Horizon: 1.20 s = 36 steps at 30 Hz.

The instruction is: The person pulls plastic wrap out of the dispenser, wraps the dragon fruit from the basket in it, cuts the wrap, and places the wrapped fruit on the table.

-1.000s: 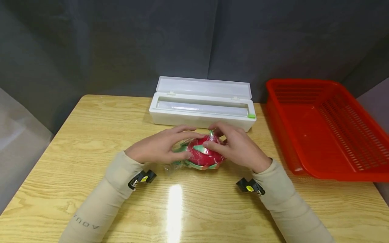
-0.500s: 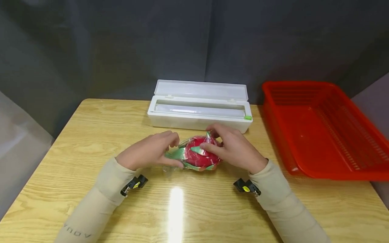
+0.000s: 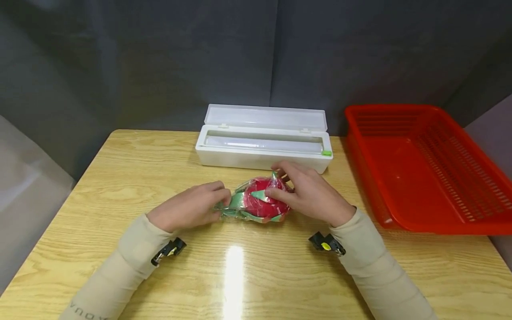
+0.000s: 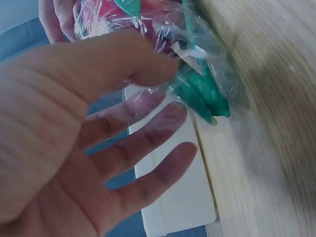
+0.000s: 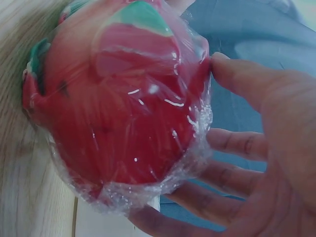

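Observation:
A red dragon fruit with green-tipped scales lies on the table, covered in clear plastic wrap. At its green left end my left hand pinches the loose wrap between thumb and fingers. The left wrist view shows film bunched around the green leaf tips, with some lying over the fingertips. My right hand holds the fruit's right end, thumb on the near top side and fingers curled around the far side. Seen from the right wrist, the wrap is wrinkled and gathered close to those fingers.
Behind the fruit stands a white wrap dispenser box with its lid up and a roll of film inside. A red plastic basket is on the right. The wooden table ends at a dark curtain.
My left hand has let go of the fruit's top, drawn back to the left, and closed its fingers on the wrap at the green end. My right hand keeps its hold.

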Each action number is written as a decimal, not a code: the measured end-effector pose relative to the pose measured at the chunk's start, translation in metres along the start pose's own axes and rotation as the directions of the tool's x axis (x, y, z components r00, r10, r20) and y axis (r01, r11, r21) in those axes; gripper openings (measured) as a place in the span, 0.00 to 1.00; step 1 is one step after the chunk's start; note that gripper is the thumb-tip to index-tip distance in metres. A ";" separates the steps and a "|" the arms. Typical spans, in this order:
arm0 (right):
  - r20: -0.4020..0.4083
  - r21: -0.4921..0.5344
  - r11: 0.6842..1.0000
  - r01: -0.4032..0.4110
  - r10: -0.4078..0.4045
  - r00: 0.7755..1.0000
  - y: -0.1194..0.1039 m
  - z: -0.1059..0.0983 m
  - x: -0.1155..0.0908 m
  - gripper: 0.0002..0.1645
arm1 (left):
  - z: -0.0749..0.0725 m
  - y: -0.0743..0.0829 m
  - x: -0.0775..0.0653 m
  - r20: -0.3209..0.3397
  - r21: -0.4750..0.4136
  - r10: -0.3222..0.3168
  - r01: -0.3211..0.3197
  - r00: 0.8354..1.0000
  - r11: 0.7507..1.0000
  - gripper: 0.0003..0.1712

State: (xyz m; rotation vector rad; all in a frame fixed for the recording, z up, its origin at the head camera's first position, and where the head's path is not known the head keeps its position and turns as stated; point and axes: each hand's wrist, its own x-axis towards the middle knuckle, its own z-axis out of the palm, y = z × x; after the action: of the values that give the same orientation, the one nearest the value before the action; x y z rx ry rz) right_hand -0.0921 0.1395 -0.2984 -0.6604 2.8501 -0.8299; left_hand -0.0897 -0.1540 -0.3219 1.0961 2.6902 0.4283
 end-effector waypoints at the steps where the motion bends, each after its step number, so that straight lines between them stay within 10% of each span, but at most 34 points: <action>1: 0.001 -0.002 1.000 0.000 0.000 1.000 0.000 0.000 0.000 0.35 | -0.001 -0.001 0.000 -0.009 -0.001 0.011 -0.011 1.000 1.000 0.09; 36: -0.079 0.074 0.987 0.143 -0.137 0.987 -0.011 0.014 0.008 0.31 | -0.005 -0.037 0.012 -0.023 -0.299 -0.067 0.057 0.998 0.952 0.10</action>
State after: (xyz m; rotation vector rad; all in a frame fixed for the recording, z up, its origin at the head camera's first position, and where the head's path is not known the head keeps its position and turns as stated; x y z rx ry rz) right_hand -0.0921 0.1210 -0.3041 -0.8442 2.8434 -1.0030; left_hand -0.1235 -0.1711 -0.3311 0.9225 2.5661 0.8167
